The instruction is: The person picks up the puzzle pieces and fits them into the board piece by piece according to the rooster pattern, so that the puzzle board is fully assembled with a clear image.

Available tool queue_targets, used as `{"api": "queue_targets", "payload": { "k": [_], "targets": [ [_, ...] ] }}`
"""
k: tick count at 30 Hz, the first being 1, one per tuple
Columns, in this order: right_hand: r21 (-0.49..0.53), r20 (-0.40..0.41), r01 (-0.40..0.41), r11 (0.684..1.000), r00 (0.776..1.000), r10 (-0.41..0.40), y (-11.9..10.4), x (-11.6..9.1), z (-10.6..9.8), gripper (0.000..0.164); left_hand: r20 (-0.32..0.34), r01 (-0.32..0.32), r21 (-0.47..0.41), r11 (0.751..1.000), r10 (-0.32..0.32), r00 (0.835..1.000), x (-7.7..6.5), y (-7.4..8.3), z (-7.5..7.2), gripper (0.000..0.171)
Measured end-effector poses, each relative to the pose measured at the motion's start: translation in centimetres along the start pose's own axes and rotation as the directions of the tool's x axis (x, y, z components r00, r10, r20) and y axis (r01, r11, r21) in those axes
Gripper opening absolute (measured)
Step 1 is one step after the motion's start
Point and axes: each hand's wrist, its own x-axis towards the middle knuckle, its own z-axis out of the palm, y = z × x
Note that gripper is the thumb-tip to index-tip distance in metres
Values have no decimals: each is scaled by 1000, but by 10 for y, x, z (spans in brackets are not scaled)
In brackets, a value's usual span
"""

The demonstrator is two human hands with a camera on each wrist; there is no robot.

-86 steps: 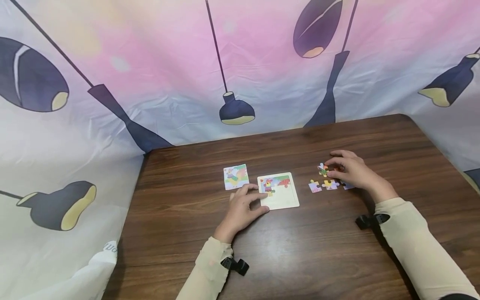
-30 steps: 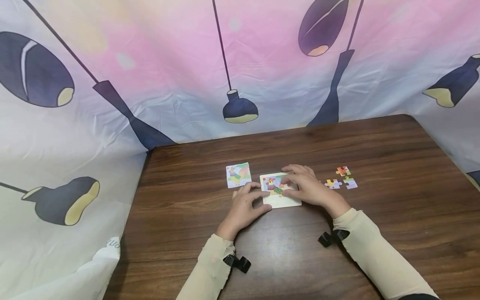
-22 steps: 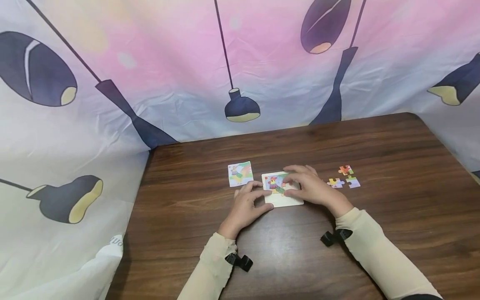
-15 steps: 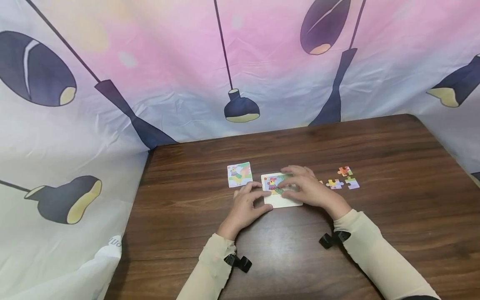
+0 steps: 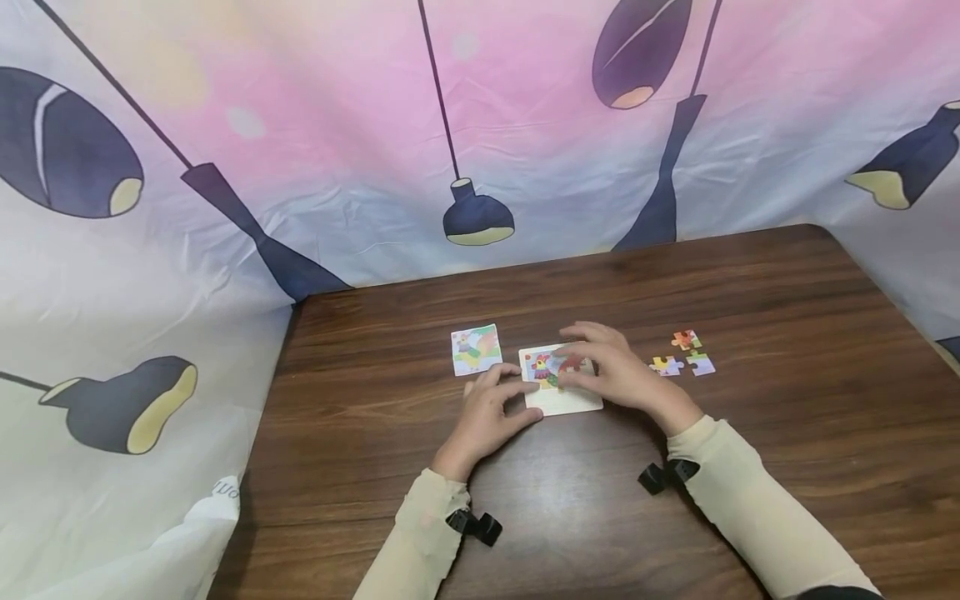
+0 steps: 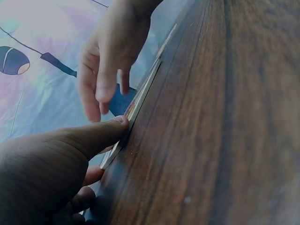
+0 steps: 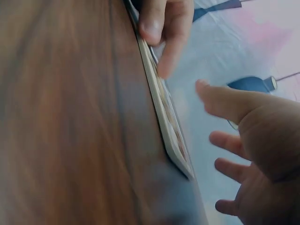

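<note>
A white jigsaw tray (image 5: 564,403) with a part-assembled rooster picture lies flat on the table. My left hand (image 5: 487,412) holds it at the left side and near corner; in the left wrist view the thumb (image 6: 110,132) presses on the tray's edge. Over the tray's right part hovers my right hand (image 5: 618,371), fingers spread and holding nothing. The right wrist view shows those fingers (image 7: 229,171) apart from the tray. A green jigsaw piece (image 5: 552,379) lies in the tray below the rooster's head, partly covered by the right hand.
A square picture card (image 5: 476,350) showing the rooster lies left of the tray. Right of my right hand are loose jigsaw pieces: an orange one (image 5: 686,340), a yellow one (image 5: 667,367) and a green-lilac one (image 5: 701,363). A printed cloth (image 5: 360,192) hangs behind the wooden table.
My right hand came from the loose pieces to the tray, where the green piece now lies. Lately its fingers have lifted off the tray. The left hand has stayed on the tray.
</note>
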Motion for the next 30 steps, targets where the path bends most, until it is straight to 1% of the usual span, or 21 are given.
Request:
{"api": "queue_targets", "payload": {
  "k": [3,7,13,15,17,18,20,23,26,30],
  "targets": [
    [-1,-63,-8,1000,998,8,7,-2,-11,37,-4,3,-1,1000,-3,1000,1,0,1,37],
    [-10,-142,2,1000,990,-3,21,-10,-24,35,-6,8,-8,1000,-8,1000,1,0,1,37],
    [-37,-252,36,999,967,-44,43,-29,-41,36,-5,7,-20,1000,-7,1000,0,0,1,37],
    [-62,-276,27,998,960,-43,50,-36,-49,38,-7,5,-21,1000,-5,1000,-1,1,0,37],
    [-71,-290,-13,997,957,-8,56,-44,-59,39,-4,5,-21,1000,-5,1000,0,1,0,37],
    [-67,-293,-43,997,956,22,59,-49,-64,40,-1,8,-20,1000,-8,1000,0,1,0,37],
    [-47,-297,-119,992,950,100,64,-59,-73,40,4,14,-18,1000,-14,1000,0,1,1,37],
    [-18,-289,-221,975,935,206,72,-74,-86,41,9,21,-13,1000,-21,1000,0,1,1,37],
    [-8,-263,-295,956,923,282,82,-87,-99,43,6,18,-8,1000,-18,1000,-1,0,1,37],
    [-30,-194,-382,924,909,369,94,-100,-117,48,-1,13,-6,1000,-13,1000,0,0,1,37]
  ]
}}
